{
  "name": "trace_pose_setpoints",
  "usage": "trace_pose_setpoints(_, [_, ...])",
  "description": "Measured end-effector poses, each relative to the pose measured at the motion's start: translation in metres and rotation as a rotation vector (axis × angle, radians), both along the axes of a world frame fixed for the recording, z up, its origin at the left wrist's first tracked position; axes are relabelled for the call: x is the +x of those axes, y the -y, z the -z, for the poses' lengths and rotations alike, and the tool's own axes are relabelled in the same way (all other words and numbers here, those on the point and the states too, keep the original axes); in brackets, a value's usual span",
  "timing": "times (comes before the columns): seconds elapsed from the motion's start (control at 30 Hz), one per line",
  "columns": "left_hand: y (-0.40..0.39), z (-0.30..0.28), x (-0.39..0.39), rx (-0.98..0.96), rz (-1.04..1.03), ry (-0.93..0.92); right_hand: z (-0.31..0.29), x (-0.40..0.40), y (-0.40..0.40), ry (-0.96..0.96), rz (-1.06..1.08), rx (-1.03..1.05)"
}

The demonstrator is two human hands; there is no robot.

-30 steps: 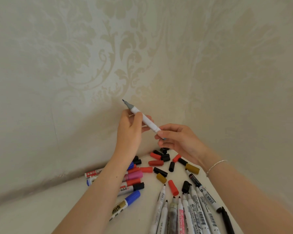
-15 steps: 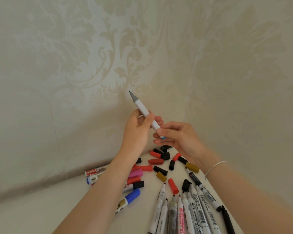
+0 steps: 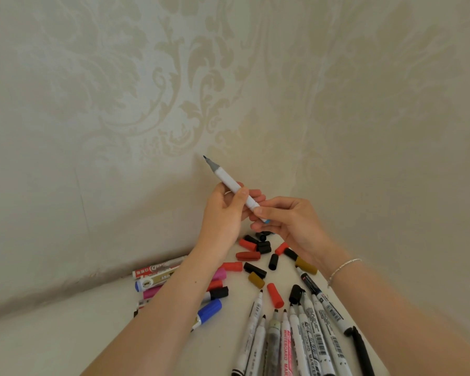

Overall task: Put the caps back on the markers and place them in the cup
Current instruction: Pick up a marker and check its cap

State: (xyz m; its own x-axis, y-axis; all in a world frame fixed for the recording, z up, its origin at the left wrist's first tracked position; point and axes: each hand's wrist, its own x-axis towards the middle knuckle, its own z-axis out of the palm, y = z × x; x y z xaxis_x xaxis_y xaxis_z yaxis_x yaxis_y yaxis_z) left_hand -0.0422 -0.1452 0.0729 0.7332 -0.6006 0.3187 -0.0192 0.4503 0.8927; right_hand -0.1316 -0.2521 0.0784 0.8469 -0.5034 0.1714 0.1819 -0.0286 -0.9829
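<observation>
two hands grasp one uncapped marker (image 3: 235, 187)
left hand (image 3: 223, 213) and right hand (image 3: 288, 223) pinch it above loose caps (image 3: 255, 256); uncapped markers (image 3: 296, 337) lie nearer.

Left forearm (image 3: 174, 302) hid middles of capped markers (image 3: 158, 272). Uncapped markers (image 3: 296, 346) ran off bottom edge. Right hand (image 3: 285, 221) covered held marker's (image 3: 234, 185) rear end. We couldn't read most labels. We saw no cup.

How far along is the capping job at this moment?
Early to midway. Done: capped markers lie under the left arm. In hand: both the left hand and right hand hold an uncapped white marker. Left: uncapped markers and loose caps remain; no cup is in view.
</observation>
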Motion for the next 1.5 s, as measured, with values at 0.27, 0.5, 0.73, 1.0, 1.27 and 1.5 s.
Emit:
trace_pose_setpoints(0.27, [0.001, 0.000, -0.002, -0.016, 0.010, -0.007, 0.000, -0.002, 0.000, 0.003, 0.000, 0.010])
trace_pose_setpoints(0.5, [0.003, 0.000, -0.010, -0.061, 0.083, -0.103, -0.002, -0.013, -0.003, 0.011, 0.008, 0.001])
trace_pose_setpoints(0.73, [-0.002, -0.007, -0.012, 0.175, 0.007, 0.124, -0.005, -0.015, -0.017, -0.036, 0.098, -0.313])
trace_pose_setpoints(1.0, [0.003, 0.006, -0.004, 0.420, -0.050, 0.414, 0.004, -0.017, -0.015, -0.130, 0.197, -0.299])
trace_pose_setpoints(1.27, [0.006, 0.021, 0.001, 0.285, 0.176, -0.058, 0.007, -0.015, 0.014, -0.092, 0.127, 0.054])
trace_pose_setpoints(1.5, [0.004, 0.012, 0.000, 0.212, 0.247, -0.284, 0.047, 0.003, 0.085, -0.540, 0.533, -0.337])
